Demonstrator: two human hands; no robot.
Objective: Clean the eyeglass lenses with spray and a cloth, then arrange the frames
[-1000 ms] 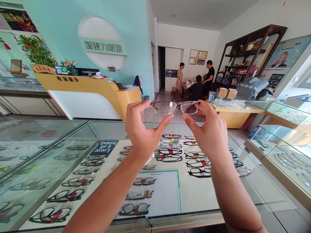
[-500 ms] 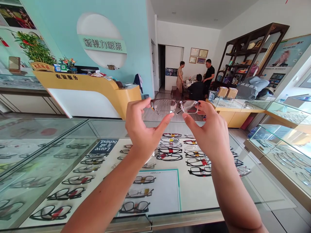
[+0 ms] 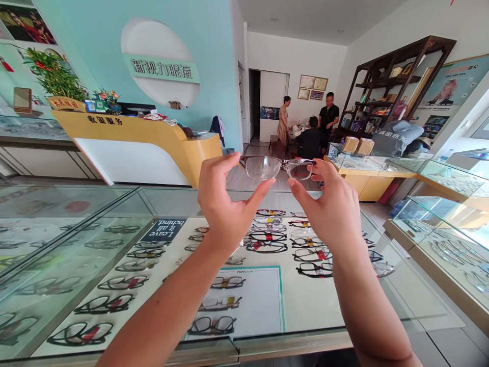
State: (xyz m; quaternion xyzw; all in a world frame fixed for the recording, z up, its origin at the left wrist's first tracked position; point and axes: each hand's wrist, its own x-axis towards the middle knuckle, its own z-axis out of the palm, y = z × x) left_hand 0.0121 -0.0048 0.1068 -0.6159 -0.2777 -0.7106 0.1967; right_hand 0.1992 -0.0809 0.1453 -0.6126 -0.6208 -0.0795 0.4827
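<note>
A pair of glasses (image 3: 283,163) with a dark top rim and clear lenses is held up in the middle of the head view, above the glass case. My left hand (image 3: 228,196) pinches its left end, index finger at the top corner and thumb by the lower rim of the left lens. The right end is between the fingers of my right hand (image 3: 324,196), whose thumb lies under the right lens. Below my arms, rows of glasses (image 3: 266,246) lie inside the glass display case (image 3: 244,340).
A yellow and white counter (image 3: 133,153) stands at the back left. Several people are around a table at the far back, one a standing person in black (image 3: 328,114). More glass cases (image 3: 451,229) line the right side, and a dark wooden shelf (image 3: 393,81) stands behind them.
The glasses have tilted a little, so the left lens faces me more fully. Both hands stay nearly where they were. The standing person in black at the back has shifted their arms.
</note>
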